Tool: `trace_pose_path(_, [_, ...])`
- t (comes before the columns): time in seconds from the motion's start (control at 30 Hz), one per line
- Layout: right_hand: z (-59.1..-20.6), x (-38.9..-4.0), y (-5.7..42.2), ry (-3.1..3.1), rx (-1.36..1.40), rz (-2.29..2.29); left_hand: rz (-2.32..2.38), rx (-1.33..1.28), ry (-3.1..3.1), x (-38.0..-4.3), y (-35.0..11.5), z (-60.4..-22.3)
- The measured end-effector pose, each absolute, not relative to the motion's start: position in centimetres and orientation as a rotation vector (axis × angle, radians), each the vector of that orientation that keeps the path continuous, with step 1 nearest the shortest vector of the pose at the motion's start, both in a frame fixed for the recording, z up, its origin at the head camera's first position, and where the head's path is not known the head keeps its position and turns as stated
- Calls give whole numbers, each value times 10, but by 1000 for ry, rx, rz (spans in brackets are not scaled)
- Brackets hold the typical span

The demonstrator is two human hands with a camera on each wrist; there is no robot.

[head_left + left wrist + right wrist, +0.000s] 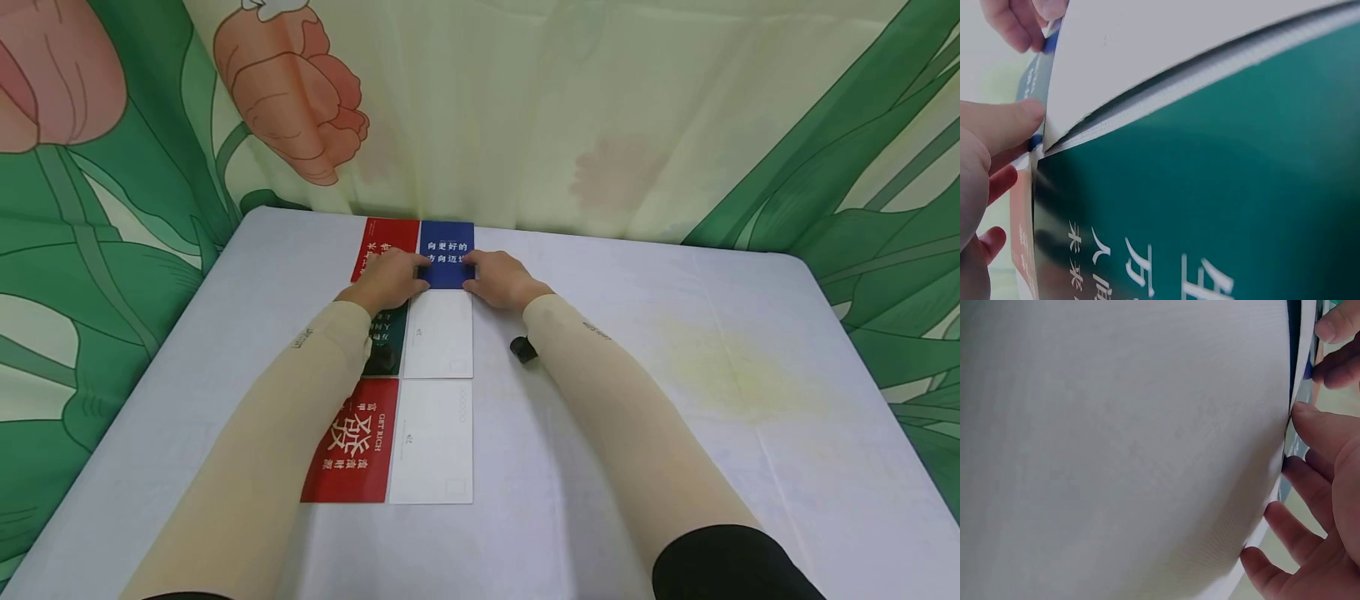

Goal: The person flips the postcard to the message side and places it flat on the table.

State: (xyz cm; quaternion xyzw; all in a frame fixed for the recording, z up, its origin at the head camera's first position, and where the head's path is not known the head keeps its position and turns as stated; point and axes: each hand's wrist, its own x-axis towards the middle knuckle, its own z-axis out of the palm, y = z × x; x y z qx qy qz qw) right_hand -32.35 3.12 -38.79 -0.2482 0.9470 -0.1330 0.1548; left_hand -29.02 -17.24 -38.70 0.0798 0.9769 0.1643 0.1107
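Note:
A blue card [447,233] with white lettering lies at the far edge of the table, at the top of a column. My left hand [388,279] reaches over the neighbouring red card [397,229], thumb and forefinger at the blue card's left edge. At its right edge, the thumb and fingertips of my right hand [501,280] touch it. The right wrist view shows that hand's fingers [1310,487] spread apart. Directly below lies a white card [440,333], beside a dark green card [1210,156] partly hidden by my left forearm.
Nearer me, another white card [431,442] lies beside a red card [363,446] with large white characters. A small black object [522,349] shows at my right wrist. White cloth [615,375] covers the table, and a flowered curtain [487,108] hangs behind it.

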Motion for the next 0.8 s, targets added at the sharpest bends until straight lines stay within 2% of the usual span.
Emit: trace_pose_path(0.8, [-388,-324,30,2716,-692,-331,173,391,2907,-296,-169,-388])
